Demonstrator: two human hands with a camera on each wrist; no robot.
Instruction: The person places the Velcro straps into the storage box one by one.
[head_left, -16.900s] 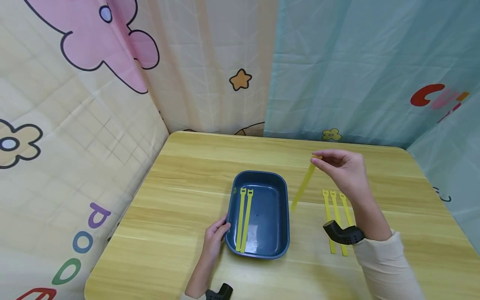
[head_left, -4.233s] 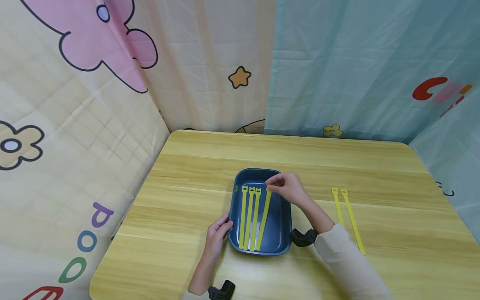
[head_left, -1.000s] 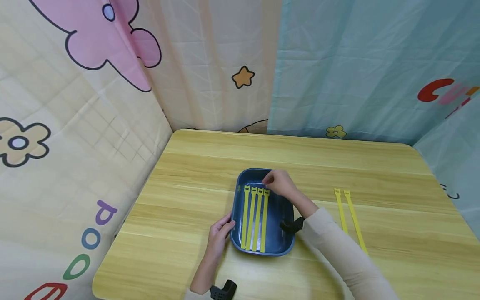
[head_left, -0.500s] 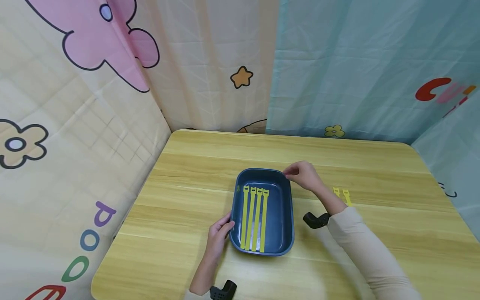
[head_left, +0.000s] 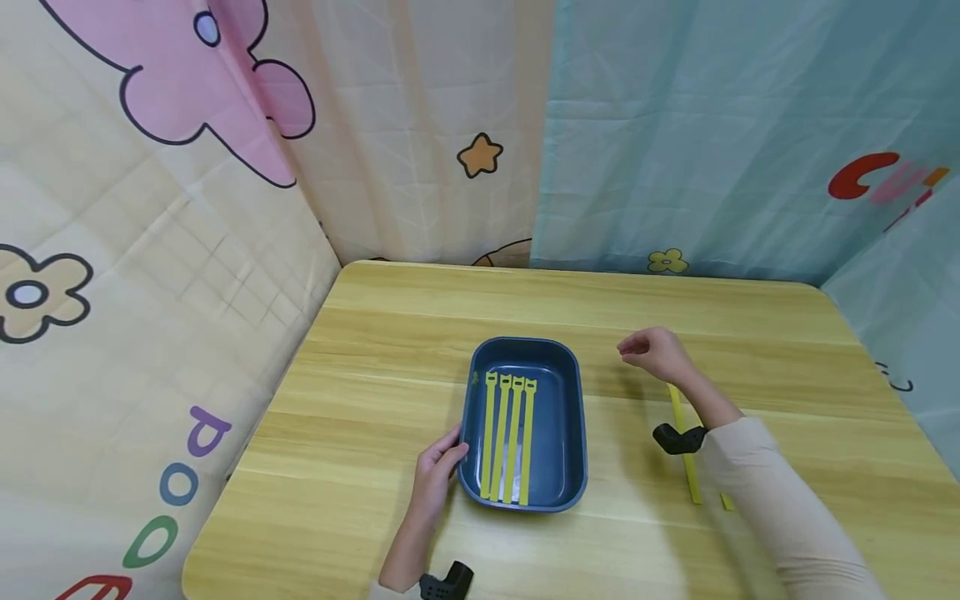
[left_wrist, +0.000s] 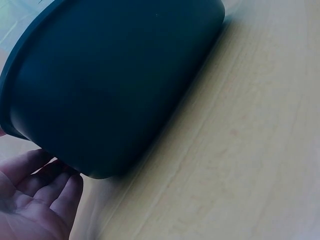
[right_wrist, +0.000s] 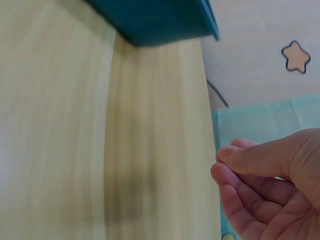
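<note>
My left hand grips the near left side of a dark blue plastic tray, thumb at the rim and fingers outside. In the left wrist view those fingers lie against the outer wall of the tray. Several flat yellow cable ties with slotted heads lie side by side in the tray's left half. Right of the tray, my right hand hovers over the table, loosely curled, thumb close to the index fingertip and nothing held. Under its forearm lies a yellow cable tie; a second cable tie is mostly hidden.
The wooden table reaches back to printed curtains. A black wrist camera sits on the right wrist, another camera on the left.
Over the last second my right hand has left the tray and moved right, above the loose ties. The tray has gained ties since the oldest frame. My left hand stays on the tray.
</note>
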